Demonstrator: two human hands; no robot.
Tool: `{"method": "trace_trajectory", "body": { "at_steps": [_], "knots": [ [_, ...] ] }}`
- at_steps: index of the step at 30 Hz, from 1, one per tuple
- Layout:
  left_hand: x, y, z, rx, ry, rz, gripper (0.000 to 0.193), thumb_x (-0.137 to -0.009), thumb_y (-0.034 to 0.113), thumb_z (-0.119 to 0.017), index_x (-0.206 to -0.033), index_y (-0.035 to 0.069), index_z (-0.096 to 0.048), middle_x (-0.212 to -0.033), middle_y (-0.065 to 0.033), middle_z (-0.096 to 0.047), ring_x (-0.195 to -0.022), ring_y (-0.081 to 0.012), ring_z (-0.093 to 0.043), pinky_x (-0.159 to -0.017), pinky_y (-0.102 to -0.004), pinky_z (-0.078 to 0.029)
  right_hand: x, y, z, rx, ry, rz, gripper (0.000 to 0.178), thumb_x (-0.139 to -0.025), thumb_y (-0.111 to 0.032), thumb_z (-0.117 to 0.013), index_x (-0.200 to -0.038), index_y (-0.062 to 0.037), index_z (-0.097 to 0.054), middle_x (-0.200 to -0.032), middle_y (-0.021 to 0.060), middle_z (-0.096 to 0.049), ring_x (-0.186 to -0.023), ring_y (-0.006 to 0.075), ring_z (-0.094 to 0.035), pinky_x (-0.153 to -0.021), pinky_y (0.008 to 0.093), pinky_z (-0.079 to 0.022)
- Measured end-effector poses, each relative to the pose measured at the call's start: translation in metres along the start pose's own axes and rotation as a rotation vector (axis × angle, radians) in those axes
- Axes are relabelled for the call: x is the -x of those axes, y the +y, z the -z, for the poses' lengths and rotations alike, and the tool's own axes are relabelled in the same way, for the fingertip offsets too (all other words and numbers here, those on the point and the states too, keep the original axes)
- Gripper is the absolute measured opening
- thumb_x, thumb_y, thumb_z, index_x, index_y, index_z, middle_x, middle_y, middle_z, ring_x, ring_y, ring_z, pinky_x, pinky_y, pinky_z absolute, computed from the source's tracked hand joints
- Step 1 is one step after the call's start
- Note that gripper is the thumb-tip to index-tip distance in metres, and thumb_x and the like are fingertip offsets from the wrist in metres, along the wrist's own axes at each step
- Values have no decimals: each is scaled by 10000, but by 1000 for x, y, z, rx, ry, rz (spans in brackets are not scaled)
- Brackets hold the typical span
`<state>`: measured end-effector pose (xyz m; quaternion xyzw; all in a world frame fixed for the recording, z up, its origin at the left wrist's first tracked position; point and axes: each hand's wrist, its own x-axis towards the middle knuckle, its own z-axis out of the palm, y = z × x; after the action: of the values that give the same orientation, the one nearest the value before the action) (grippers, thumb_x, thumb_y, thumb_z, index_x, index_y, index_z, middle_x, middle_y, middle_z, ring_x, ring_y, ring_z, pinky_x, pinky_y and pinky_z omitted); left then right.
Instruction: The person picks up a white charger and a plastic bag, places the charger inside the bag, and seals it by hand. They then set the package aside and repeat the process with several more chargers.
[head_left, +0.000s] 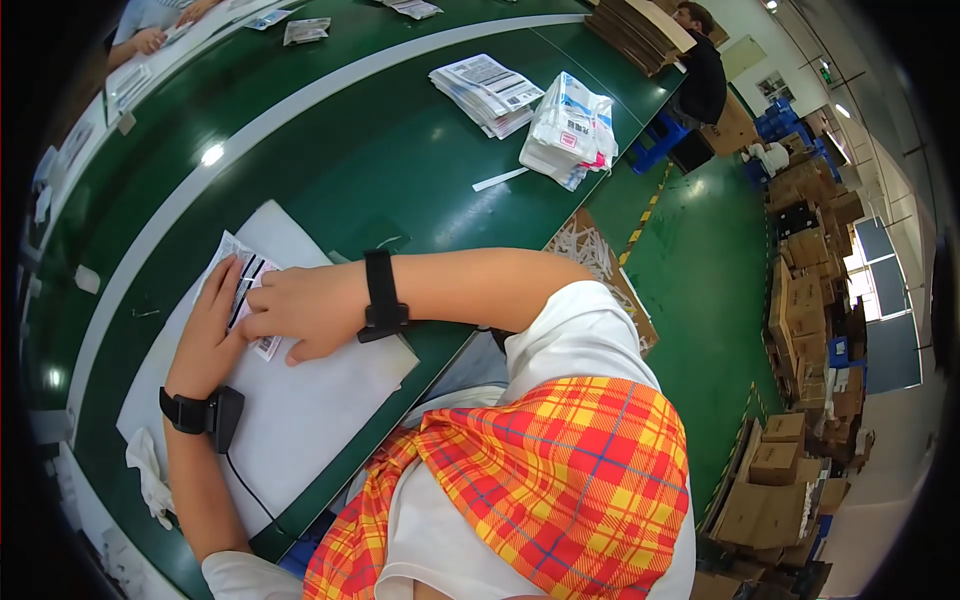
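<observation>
Printed paper slip lies flat on a white sheet at the near edge of the green counter, pinned under both hands. Left hand rests palm down, fingers stretched forward over the slip's left half; its grip is flat and spread, pressing rather than clamped. Right hand crosses in from the right and lies over the slip's right half, fingers curled loosely down onto the paper, thumb tucked beneath; whether it pinches the slip's edge cannot be told. The 2 hands touch each other over the slip.

Each wrist carries a black band: the left wristband has a small black unit fixed to it with a thin cable trailing toward the body, and the right wristband sits just behind the hand.

A crumpled white cloth lies off the sheet's near left corner. Well apart, toward the far side of the counter, sit a stack of printed leaflets and, just beside it, a pile of white packets, with a thin white strip lying near them. A pale stripe runs along the counter. Cardboard boxes are stacked on the green floor to the right, and another person sits at the far end.
</observation>
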<state>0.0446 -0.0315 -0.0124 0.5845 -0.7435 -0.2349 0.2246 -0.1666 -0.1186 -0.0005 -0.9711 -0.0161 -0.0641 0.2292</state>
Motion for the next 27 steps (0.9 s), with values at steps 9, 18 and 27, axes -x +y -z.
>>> {"method": "trace_trajectory", "body": {
  "at_steps": [9,18,27],
  "knots": [
    [5,10,0,-241,-86,-11,810,-798,263,-652,-1489,31,-299,-1553,-175,-281,-1445,-356,-240,-1177,-448,-187,51,-29,-6,-6,96,29,562,-794,-288,-729,-1272,-74,-526,-1239,116,-513,-1141,312,-490,-950,461,-407],
    [2,0,6,-155,-63,-77,890,-750,369,-722,-1460,0,-332,-1515,-233,-320,-1420,-373,-287,-1175,-424,-213,70,-96,85,-9,138,71,376,-802,-149,-676,-1160,-52,-619,-1070,53,-633,-1011,224,-570,-858,365,-452],
    [-8,3,-10,-128,3,-97,862,-797,455,-688,-1456,18,-343,-1515,-231,-315,-1404,-391,-295,-1165,-430,-232,-3,-170,138,198,351,596,231,-697,-217,-697,-911,-130,-698,-805,15,-637,-741,189,-553,-685,327,-466]
  ]
}}
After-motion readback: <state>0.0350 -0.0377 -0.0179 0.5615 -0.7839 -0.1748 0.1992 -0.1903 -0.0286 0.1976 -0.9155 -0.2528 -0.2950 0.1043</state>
